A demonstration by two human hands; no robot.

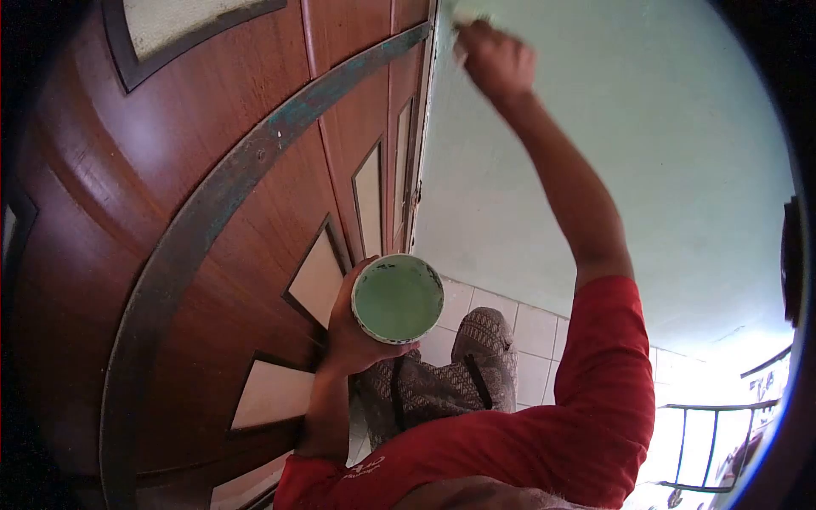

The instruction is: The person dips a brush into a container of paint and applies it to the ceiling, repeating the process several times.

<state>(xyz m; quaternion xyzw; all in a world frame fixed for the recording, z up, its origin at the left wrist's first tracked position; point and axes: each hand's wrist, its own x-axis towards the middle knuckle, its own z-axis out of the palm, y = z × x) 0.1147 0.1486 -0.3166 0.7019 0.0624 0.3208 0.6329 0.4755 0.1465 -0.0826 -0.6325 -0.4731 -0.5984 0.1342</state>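
Observation:
My left hand (353,327) is wrapped around a round white tub of pale green paint (398,299), held upright in front of my body. Dark flecks and dried paint mark the tub's rim. High up by the wall's left edge, my right hand (500,64) is closed on a paintbrush (473,14), slightly blurred. The brush overlaps the pale green wall (629,161) close to where it meets the door frame. Most of its handle is hidden by my fingers.
A brown wooden door with cream panels (246,161) fills the left side, crossed by a curved dark metal strip (200,200). Below is a floor of pale tiles (534,331). A metal railing (714,408) stands at the lower right in bright light.

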